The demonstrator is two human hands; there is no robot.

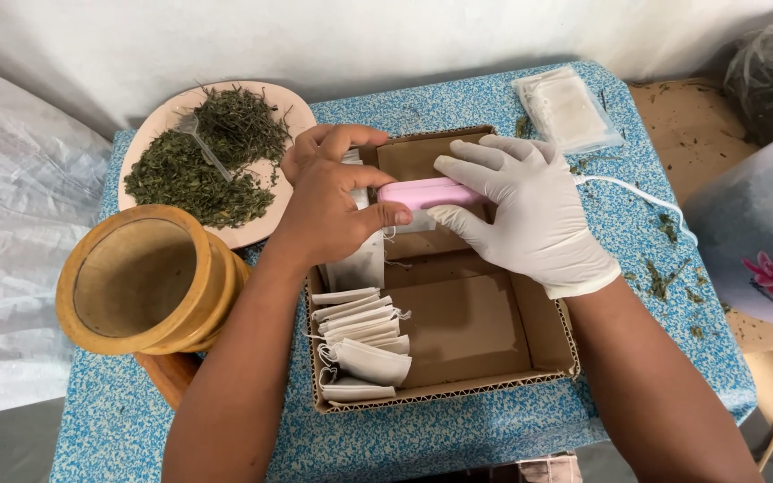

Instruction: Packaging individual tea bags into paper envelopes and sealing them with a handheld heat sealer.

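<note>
The two hands are dressed differently. The right hand [530, 210] wears a thin white disposable glove, smooth and close-fitting, with faint wrinkles over the knuckles and a rolled cuff that ends at the wrist. The left hand [328, 201] wears no glove. Both forearms are uncovered up to the picture's lower edge, with no sleeve, watch or bracelet showing.

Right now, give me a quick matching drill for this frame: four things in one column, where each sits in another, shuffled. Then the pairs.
Things:
1. plate of dried leaves
2. wooden mortar
3. pink sealer
4. stack of filled tea bags

Places:
A. in the box's left front part
B. held between both hands over the box
C. far left of the table
D. near left edge, in front of the plate

Pairs: 1-C, 2-D, 3-B, 4-A
</note>
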